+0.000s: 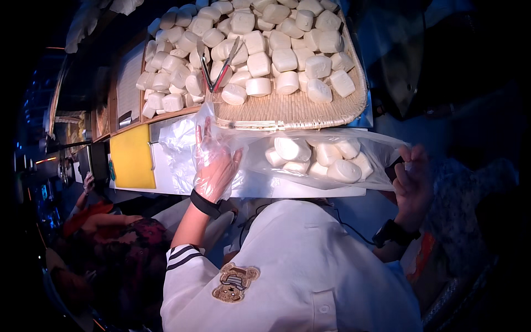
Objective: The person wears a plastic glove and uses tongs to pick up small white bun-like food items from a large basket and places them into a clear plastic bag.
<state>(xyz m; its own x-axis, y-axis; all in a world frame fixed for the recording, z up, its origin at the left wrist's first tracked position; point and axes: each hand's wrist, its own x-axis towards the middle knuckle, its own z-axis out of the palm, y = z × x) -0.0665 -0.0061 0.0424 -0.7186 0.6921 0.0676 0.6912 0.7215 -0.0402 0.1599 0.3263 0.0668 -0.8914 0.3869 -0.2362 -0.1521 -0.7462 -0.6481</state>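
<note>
A clear plastic bag [381, 160] holding several white steamed buns [344, 171] lies lengthwise on the white counter before me. At its right end, my right hand [412, 182], bare with a dark watch at the wrist, pinches the plastic with curled fingers. My left hand [215, 169] wears a thin transparent glove and a black wristband. Its fingers are stretched and apart beside the bag's left end, just below the woven tray [298, 110]; the thin plastic around them makes contact with the bag hard to judge. More white buns are heaped on that tray.
Tongs [214, 80] with red on their arms rest on the buns at the tray's left. Crumpled clear plastic [177, 146] and a yellow cloth-like sheet [133, 157] lie left of my left hand. Another person [121, 227] is at the lower left, a gloved hand raised.
</note>
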